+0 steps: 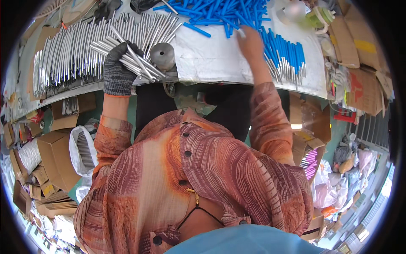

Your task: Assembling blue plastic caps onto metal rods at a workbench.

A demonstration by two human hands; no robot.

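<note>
My left hand (116,70), in a dark grey knitted glove, is closed around a bundle of silver metal rods (144,67). The bundle slants across the grip, with one rod crossing over the others. Just right of it stands a grey metal cylinder (162,56) with a small hole in its top. My bare right hand (251,44) is at the near edge of a heap of blue tubes (211,10), its fingers drawn together. A small pale spot shows at the fingertips; what they hold, if anything, I cannot make out.
A long row of silver rods (69,57) lies at the left of the white-covered table (203,63). Right of my right hand lie rods with blue sleeves (287,57). Cardboard boxes (59,156) and a white sack (82,150) stand at the left; more cartons (363,89) stand at the right.
</note>
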